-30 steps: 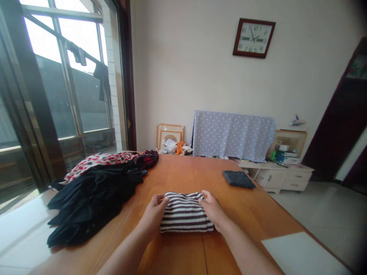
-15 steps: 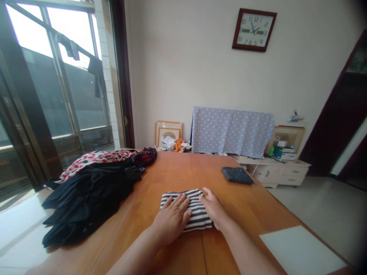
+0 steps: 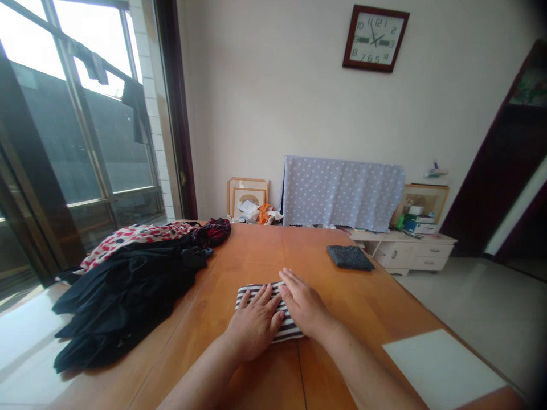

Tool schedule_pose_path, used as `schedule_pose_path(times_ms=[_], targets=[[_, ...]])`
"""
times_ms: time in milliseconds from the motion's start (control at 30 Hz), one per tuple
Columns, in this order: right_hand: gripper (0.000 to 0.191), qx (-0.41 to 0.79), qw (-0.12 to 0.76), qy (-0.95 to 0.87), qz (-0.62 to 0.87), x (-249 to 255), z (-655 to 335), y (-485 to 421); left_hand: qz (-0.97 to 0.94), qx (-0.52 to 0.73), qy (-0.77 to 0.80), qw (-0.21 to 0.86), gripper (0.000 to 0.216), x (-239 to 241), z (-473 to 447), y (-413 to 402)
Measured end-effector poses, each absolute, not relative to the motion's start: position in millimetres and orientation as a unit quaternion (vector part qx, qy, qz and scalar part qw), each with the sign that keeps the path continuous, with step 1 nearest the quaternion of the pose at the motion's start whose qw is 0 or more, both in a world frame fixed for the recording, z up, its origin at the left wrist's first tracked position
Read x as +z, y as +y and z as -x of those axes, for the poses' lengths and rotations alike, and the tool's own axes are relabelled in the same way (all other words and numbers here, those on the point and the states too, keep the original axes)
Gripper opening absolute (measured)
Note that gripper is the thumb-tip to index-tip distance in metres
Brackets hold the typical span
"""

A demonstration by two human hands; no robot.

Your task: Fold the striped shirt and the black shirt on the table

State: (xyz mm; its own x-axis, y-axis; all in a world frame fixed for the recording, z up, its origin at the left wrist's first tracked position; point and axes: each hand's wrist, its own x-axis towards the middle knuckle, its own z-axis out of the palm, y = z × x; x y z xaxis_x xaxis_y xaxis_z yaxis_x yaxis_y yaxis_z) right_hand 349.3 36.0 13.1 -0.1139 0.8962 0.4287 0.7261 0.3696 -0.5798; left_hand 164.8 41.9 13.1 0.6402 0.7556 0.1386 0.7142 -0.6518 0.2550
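Note:
A folded black-and-white striped cloth (image 3: 247, 292) lies on the wooden table (image 3: 239, 256) in front of me. My left hand (image 3: 255, 320) rests flat on its left half, fingers stretched out. My right hand (image 3: 301, 304) lies flat on its right half, fingers together and pointing away to the left. Both palms cover most of the cloth; only its far left corner and near edge show.
A heap of black clothes (image 3: 123, 290) with a red-spotted white garment (image 3: 132, 234) fills the table's left side. A dark folded cloth (image 3: 349, 257) sits far right. A white sheet (image 3: 440, 367) lies at the near right corner. A low white cabinet (image 3: 410, 253) stands beyond.
My hands went from gripping the cloth's two ends to lying flat on top. First the left hand moved onto it, then the right slid over from the right edge.

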Motion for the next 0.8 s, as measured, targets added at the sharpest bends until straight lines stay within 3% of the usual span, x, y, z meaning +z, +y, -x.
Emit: schedule_pose_path(times_ms=[133,367,600,800], targets=[[0.067,0.202,0.25,-0.753,0.573,-5,-347,40,-0.899,0.107,0.412,0.104,0.061,13,-164,42],[0.07,0.219,0.221,-0.752,0.581,-15,-356,45,-0.887,0.104,0.407,0.191,0.065,9,-158,53],[0.062,0.242,0.305,-0.735,0.554,-27,-356,51,-0.855,0.192,0.374,0.303,0.057,6,-140,64],[0.062,0.326,0.368,-0.695,0.525,-26,-360,55,-0.841,0.222,0.392,0.299,0.059,18,-145,53]])
